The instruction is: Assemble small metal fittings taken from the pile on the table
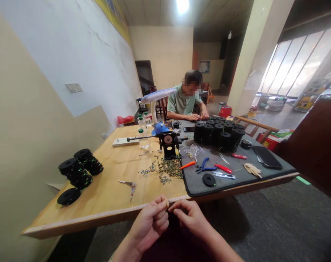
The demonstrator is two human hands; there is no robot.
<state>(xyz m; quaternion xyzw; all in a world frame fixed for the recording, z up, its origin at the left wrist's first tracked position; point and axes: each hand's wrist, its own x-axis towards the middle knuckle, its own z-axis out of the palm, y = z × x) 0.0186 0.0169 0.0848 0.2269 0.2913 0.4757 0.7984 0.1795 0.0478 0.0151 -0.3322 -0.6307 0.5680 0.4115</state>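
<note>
In the head view I have the left hand (148,226) and the right hand (191,218) raised just past the near edge of a wooden table (105,203). The left thumb and fingertips (163,204) are pressed together, though I can't tell whether they pinch anything, as any piece there is too small for me to make out. The right fingers (182,210) are curled close beside them, and I can't tell how that grip stands. The nearest things on the table are a scatter of small brass-coloured pieces (170,169) and coloured beads (148,169), well ahead of the hands. Beyond them stands a black hand-crank winder (168,142) with a blue top. On a grey mat (276,173) to the right I see blue-handled pliers (205,166), a black disc (209,179) and rows of upright black spools (217,134). More black spools (80,168) are stacked on the table's left side. Across the table, a seated co-worker (185,102) has both hands at the far edge of the mat.
</note>
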